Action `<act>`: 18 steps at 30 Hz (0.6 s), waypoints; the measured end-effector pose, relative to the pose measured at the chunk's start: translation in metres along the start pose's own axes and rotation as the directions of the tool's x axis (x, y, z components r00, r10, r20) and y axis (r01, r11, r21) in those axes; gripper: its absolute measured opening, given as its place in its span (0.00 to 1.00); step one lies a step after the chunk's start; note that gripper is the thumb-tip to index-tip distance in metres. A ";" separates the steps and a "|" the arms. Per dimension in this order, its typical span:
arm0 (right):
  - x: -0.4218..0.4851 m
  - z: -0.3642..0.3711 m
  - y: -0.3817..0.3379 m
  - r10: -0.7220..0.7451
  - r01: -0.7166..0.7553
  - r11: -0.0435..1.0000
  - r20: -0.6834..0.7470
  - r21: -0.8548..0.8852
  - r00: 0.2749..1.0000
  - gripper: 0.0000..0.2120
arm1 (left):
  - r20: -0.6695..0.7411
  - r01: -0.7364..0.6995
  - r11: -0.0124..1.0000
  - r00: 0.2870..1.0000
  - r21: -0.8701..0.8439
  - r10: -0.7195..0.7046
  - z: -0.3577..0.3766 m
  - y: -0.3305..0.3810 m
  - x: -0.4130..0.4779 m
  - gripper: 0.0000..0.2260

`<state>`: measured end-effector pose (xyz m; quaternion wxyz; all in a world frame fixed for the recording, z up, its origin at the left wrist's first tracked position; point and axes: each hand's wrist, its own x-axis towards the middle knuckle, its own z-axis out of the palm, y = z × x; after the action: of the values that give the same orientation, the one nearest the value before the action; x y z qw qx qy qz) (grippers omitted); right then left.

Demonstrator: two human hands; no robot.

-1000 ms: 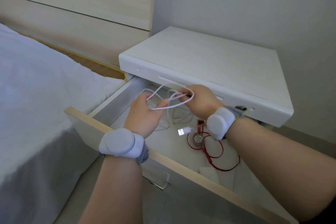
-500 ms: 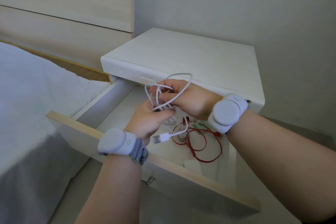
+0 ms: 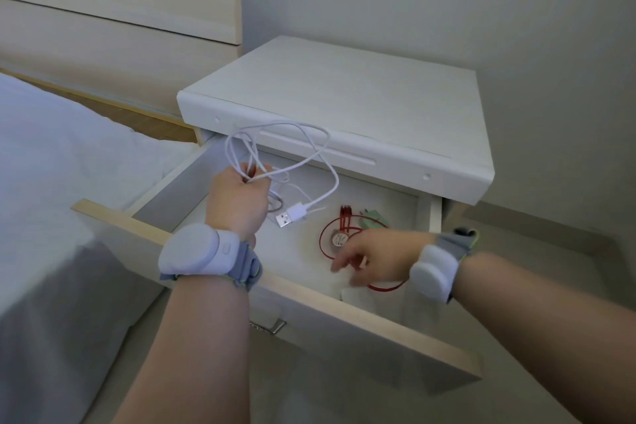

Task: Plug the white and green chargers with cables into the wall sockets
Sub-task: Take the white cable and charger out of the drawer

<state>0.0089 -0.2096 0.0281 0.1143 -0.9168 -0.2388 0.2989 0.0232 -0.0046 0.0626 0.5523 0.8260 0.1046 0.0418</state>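
Observation:
My left hand [image 3: 237, 198] is shut on a bunched white cable [image 3: 311, 148] held above the open drawer [image 3: 309, 289]; its USB plug [image 3: 290, 215] dangles over the drawer floor. My right hand [image 3: 375, 258] reaches into the drawer with fingers spread, low over a coiled red cable [image 3: 330, 237], holding nothing. A green charger [image 3: 373, 218] lies at the back of the drawer just beyond that hand. A white block [image 3: 351, 293], perhaps the white charger, shows partly under my right hand near the drawer front.
The drawer belongs to a white nightstand [image 3: 344, 96] against a grey wall. A bed with white sheets [image 3: 51, 165] is at the left, close to the drawer's side. A metal handle [image 3: 272, 325] hangs under the drawer front. No wall socket is in view.
My right hand has let go of the white cable and dropped into the drawer over the red cable. My left hand now holds the white cable alone, lifted higher.

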 end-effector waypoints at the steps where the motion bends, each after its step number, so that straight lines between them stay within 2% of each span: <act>1: 0.003 0.006 -0.001 0.016 -0.007 0.993 0.079 -0.116 0.997 0.21 | -0.006 -0.013 1.000 1.000 -0.008 0.012 0.000 0.001 -0.001 0.12; 4: 0.012 0.019 -0.004 0.058 -0.008 0.963 0.182 -0.268 0.982 0.27 | 0.001 -0.039 0.999 0.999 -0.014 0.039 -0.001 0.004 -0.003 0.13; 6: 0.020 0.026 0.000 0.067 0.003 0.945 0.205 -0.326 0.976 0.25 | -0.004 -0.052 0.998 0.999 -0.045 0.052 -0.002 0.006 -0.004 0.12; 8: 0.027 0.031 0.001 0.069 0.016 0.929 0.215 -0.369 0.974 0.22 | -0.004 -0.064 0.997 0.998 -0.052 0.064 -0.001 0.008 -0.006 0.13; 11: 0.027 0.031 0.001 0.064 0.002 0.931 0.171 -0.365 0.983 0.23 | 0.002 -0.105 0.990 0.994 -0.090 0.105 0.001 0.012 -0.009 0.11; 13: 0.016 0.022 0.003 0.055 -0.046 0.970 0.032 -0.239 0.998 0.26 | -0.001 -0.139 0.982 0.990 -0.124 0.140 0.005 0.017 -0.010 0.09; 15: -0.004 0.005 0.008 0.076 -0.081 0.996 -0.129 -0.033 0.989 0.26 | -0.018 -0.143 0.970 0.990 -0.196 0.142 0.014 0.022 -0.012 0.10; 18: -0.043 -0.017 0.025 0.171 -0.076 0.941 -0.267 0.330 0.948 0.24 | -0.023 -0.108 0.935 0.994 -0.339 0.106 0.035 0.037 -0.016 0.13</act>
<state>-0.0022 -0.2541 0.0538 0.2742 -0.9340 -0.1098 0.2013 0.0184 -0.0534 0.0838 0.6829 0.7229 0.0519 0.0911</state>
